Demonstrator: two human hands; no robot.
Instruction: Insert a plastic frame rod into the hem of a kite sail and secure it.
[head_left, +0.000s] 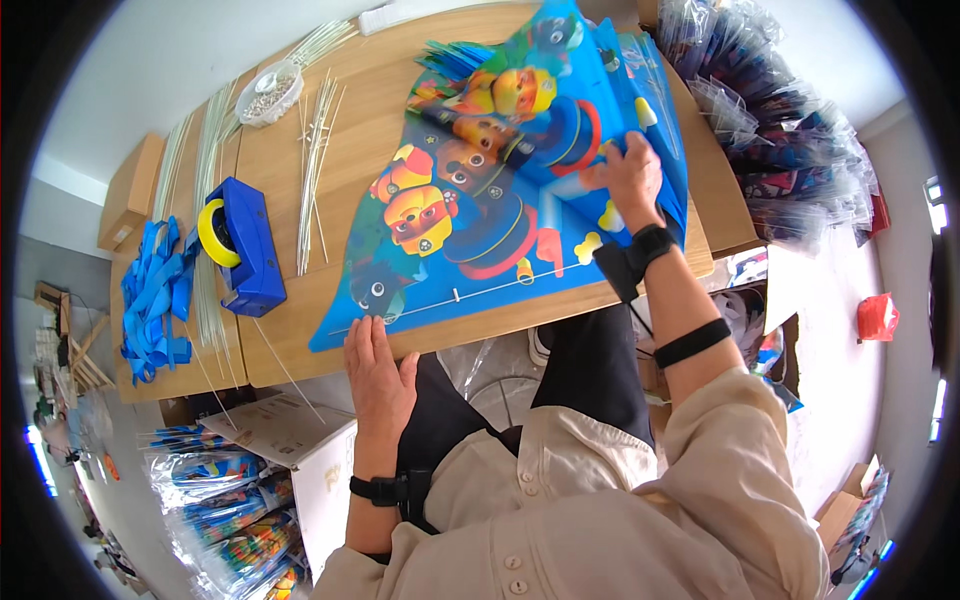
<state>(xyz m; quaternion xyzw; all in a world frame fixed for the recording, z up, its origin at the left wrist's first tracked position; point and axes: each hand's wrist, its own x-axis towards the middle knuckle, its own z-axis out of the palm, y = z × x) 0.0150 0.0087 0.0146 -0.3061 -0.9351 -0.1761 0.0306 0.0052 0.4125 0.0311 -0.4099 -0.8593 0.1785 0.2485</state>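
Note:
A blue kite sheet (400, 290) printed with cartoon dogs lies over the table in front of me, its right part raised and creased and its far part smeared by motion. Along its near edge runs a thin white rod (480, 291). My left hand (382, 375) rests at the sheet's near left corner, fingers stretched out flat and holding nothing. At the right side, my right hand (632, 182) has its fingers curled on the raised part of the kite sheet; the fingertips are partly hidden. Black straps circle both wrists.
On the wooden table (275, 170) are a blue tape dispenser (252, 250), blue ribbons (158, 290), thin pale rods (318, 170) and a white bowl of small pieces (270, 95). Bagged packs (790, 150) fill a box at right; more packs (235, 500) stand below left beside a carton (320, 490).

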